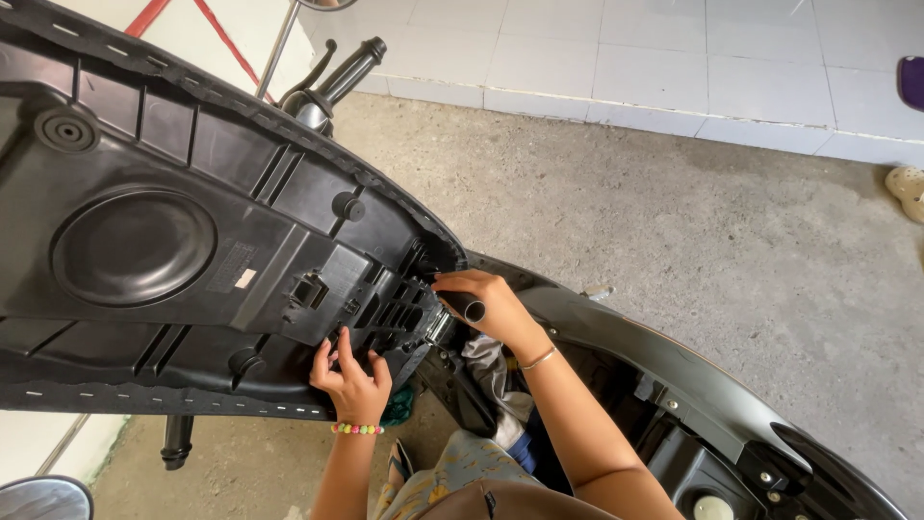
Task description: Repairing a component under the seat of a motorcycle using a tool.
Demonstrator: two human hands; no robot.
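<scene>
- My right hand wraps a black tool handle; its tip is hidden at the seat hinge.
- My left hand presses spread fingers under the raised seat.

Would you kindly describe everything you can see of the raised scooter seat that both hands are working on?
The scooter seat is tipped up, its black moulded plastic underside facing the camera. It shows ribs, a large round dished recess, rubber bump stops and a pale stitched edge along the rim. Its hinge end sits low at the centre, by the open body compartment. The left hand presses its fingers on the underside near the hinge; the right hand holds a black-handled tool against the hinge area.
</scene>
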